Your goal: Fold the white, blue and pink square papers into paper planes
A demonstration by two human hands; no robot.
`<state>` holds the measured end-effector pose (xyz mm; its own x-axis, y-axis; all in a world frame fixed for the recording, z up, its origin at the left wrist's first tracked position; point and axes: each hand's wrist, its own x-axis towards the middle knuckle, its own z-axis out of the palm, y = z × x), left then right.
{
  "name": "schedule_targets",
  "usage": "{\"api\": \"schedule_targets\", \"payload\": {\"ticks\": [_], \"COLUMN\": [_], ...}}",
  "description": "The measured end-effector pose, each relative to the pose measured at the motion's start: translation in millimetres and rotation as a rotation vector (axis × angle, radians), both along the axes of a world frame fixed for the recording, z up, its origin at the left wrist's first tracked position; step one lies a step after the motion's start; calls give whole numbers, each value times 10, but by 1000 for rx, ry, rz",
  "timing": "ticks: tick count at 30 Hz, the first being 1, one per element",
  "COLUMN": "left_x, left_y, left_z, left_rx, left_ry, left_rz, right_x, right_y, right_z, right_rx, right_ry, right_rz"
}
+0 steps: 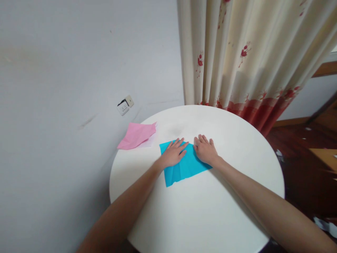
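White table point(216, 211): blue paper point(184, 168) under both hands.

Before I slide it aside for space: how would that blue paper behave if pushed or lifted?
The blue paper looks thin and lies flat, so it would probably flop when lifted. On the smooth white table it would likely slide easily. Both the left hand and right hand press it now.

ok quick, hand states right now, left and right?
Left hand: open, flat, palm down on the blue paper, gripping nothing.
Right hand: open, flat, pressing the same paper's right part, gripping nothing.
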<state>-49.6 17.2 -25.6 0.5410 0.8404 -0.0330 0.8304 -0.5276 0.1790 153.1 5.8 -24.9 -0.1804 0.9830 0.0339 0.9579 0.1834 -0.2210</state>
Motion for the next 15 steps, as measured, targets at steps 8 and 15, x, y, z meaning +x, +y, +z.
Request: {"api": "schedule_targets", "payload": {"ticks": [8, 15], "left_x": [12, 2], "left_y": [-17, -13], "left_z": [37, 26], "left_rx": [-13, 1], "left_ry": [4, -2], "left_rz": [2, -2], "right_x": [14, 95], "right_y": [8, 57], "right_z": [-23, 2], "right_rx": [18, -26], "right_ry": [30, 29], "right_rz": [-43, -140]}}
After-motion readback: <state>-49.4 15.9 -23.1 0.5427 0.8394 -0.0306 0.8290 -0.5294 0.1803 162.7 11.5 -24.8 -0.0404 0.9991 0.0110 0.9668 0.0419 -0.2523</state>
